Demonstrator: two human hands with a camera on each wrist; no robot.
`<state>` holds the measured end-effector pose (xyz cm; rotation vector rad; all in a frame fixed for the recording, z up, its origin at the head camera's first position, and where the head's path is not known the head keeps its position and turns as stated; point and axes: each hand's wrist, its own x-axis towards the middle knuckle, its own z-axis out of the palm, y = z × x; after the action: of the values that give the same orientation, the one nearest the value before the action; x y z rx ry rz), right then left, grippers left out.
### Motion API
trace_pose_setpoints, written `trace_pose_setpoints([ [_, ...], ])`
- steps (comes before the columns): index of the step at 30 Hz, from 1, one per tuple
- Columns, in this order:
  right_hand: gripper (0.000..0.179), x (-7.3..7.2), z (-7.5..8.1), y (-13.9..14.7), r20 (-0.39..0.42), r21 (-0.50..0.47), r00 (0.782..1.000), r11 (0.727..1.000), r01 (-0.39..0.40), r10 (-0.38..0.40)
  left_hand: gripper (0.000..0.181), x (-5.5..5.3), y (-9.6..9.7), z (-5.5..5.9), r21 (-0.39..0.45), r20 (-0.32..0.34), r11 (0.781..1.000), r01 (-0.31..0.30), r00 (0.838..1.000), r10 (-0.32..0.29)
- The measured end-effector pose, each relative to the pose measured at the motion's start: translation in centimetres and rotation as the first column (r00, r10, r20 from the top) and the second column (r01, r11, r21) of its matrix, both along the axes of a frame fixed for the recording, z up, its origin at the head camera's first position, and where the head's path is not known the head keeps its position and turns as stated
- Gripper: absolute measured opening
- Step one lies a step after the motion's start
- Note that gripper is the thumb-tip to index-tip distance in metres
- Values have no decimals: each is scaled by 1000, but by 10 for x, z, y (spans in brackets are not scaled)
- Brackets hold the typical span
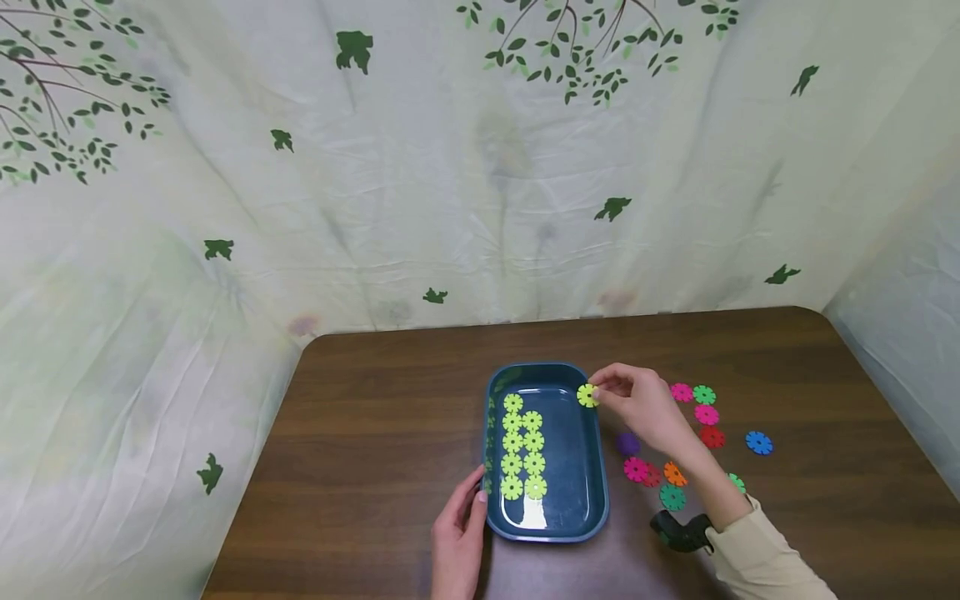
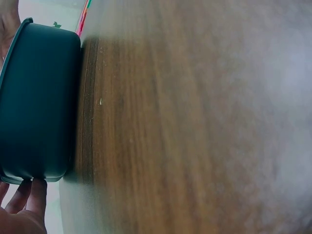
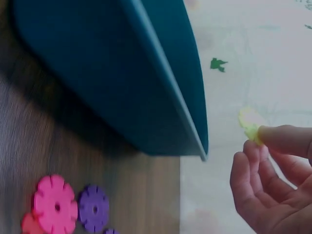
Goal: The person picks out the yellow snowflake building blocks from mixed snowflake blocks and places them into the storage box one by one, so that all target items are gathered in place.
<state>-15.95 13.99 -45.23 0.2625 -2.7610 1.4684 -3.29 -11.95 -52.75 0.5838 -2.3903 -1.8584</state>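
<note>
Between thumb and fingertips, my right hand (image 1: 641, 407) pinches a yellow notched disc (image 1: 587, 395) at the tray's upper right rim in the head view. That disc (image 3: 251, 124) looks pale and blurred in the right wrist view. The deep blue tray (image 1: 573, 467) holds two columns of yellow notched discs (image 1: 533, 441) along its left half. At the tray's lower left side is my left hand (image 1: 459, 533), with extended fingers (image 2: 36, 195) touching the outer wall.
Right of the tray lie loose notched discs: pink (image 1: 635, 469), purple (image 1: 628, 443), orange (image 1: 675, 474), green (image 1: 672, 497), red (image 1: 712, 437) and blue (image 1: 759, 442). A black wrist device (image 1: 681, 532) sits by the right sleeve. A leaf-patterned cloth (image 1: 450, 208) hangs behind the wooden table (image 1: 360, 467).
</note>
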Motion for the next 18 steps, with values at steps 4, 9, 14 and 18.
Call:
trace_pose_setpoints([
  [4,12,0,1,-10,39,-29,999,1000,5,-4,32,0,-1,-1,-4,-3,1000,3,1000,-3],
  [9,12,-3,4,-22,99,-53,995,999,-6,12,32,0,-2,-2,-7,-13,1000,5,1000,-5],
  [14,13,-5,7,-30,135,-36,989,998,-52,56,32,0,-1,-1,-13,17,1000,2,1000,-2],
  [18,14,-8,6,-37,158,-18,985,997,-72,74,32,0,-1,-1,-10,18,1000,5,1000,-4],
])
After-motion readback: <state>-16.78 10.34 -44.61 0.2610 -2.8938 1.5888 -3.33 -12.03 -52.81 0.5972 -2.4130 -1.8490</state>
